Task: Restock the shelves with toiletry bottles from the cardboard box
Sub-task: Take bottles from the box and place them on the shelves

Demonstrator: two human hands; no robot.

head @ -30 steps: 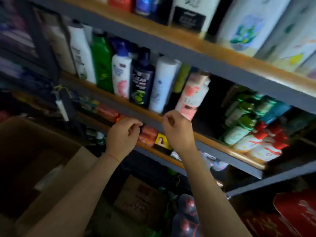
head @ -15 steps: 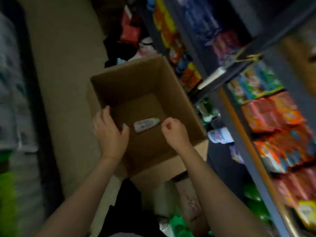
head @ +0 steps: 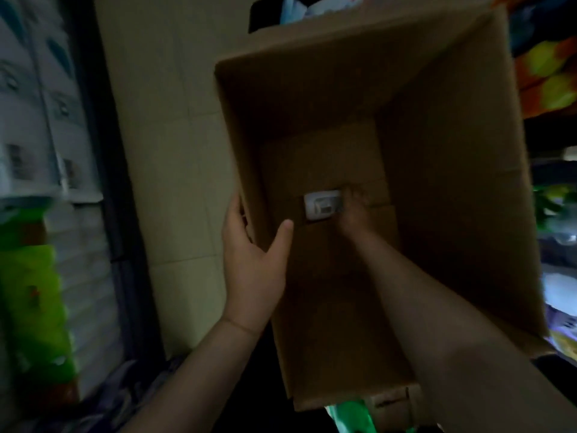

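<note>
Cardboard box (head: 437,182) holds one white bottle (head: 321,205) on its floor, right hand (head: 354,210) curled against it, grip unclear, left hand (head: 254,245) clamped over the box's left wall; a loose hold could drop the bottle.

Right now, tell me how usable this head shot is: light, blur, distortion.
Head view: dim overall, the cardboard box deep in shadow inside; the white bottle is the only bright spot, its label unreadable; the right hand at the bottle is dark and soft-edged, so its grip is unclear; the left hand on the box wall is better lit; the side shelves smear with motion blur; wide-angle bending splays the box walls.
</note>
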